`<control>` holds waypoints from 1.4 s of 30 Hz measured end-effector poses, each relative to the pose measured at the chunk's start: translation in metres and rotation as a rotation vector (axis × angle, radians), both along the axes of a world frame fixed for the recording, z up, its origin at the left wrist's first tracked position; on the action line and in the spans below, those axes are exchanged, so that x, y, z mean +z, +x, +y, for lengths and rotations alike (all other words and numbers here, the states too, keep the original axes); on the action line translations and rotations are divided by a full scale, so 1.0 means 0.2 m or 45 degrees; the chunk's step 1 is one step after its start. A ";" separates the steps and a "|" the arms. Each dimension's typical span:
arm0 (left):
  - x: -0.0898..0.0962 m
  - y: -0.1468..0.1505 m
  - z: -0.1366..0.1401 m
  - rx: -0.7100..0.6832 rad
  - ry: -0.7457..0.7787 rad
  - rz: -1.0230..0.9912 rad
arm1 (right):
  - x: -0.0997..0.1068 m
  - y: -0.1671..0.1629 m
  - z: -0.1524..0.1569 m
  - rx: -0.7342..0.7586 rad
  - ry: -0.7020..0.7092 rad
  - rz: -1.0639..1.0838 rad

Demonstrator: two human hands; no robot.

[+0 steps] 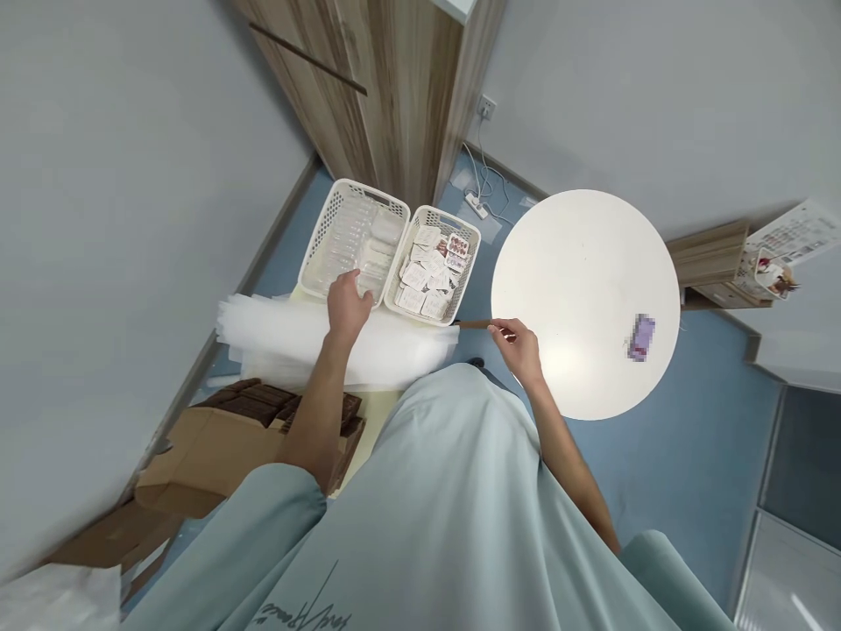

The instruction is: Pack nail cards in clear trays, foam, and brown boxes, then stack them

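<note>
My left hand is over the near edge of a white plastic basket, thumb and fingers apart, with nothing visible in it. Clear plastic containers fill that basket. Beside it stands a smaller white basket of paper-backed packets and a few blister packs. My right hand hovers at the left rim of a round white table, fingers loosely curled and apart; I make out no object in them. A brown strip, perhaps a table leg, shows just beyond its fingertips.
White translucent sheeting lies between me and the baskets. An open cardboard box of dark brown pieces stands at lower left. Beyond are a wooden cabinet and a power strip with cables. A blurred purple item lies on the table.
</note>
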State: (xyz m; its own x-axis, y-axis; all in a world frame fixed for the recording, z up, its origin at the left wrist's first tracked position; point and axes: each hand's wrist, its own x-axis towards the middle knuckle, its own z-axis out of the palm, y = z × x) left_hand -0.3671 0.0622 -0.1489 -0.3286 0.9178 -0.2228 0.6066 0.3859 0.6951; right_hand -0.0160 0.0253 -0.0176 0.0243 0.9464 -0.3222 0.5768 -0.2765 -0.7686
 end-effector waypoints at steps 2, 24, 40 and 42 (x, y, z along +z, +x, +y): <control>-0.05 -0.06 0.08 -0.169 -0.036 0.073 | 0.01 -0.03 0.00 0.010 -0.001 -0.006; 0.01 -0.11 0.32 -0.372 -0.013 0.262 | -0.02 0.08 -0.08 -0.047 0.005 0.066; 0.64 1.07 0.07 -0.058 0.120 -0.968 | 0.08 0.51 0.02 0.032 0.121 0.280; 0.66 1.23 0.04 -0.071 0.064 -1.034 | 0.09 0.61 0.01 -0.016 0.129 0.290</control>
State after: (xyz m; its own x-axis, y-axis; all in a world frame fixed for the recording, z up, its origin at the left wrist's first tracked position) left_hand -0.1207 0.0699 -0.0176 -0.0358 0.9434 -0.3298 -0.0762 0.3265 0.9421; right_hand 0.1058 0.0271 0.0002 -0.0262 0.9741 -0.2245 0.3824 -0.1978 -0.9026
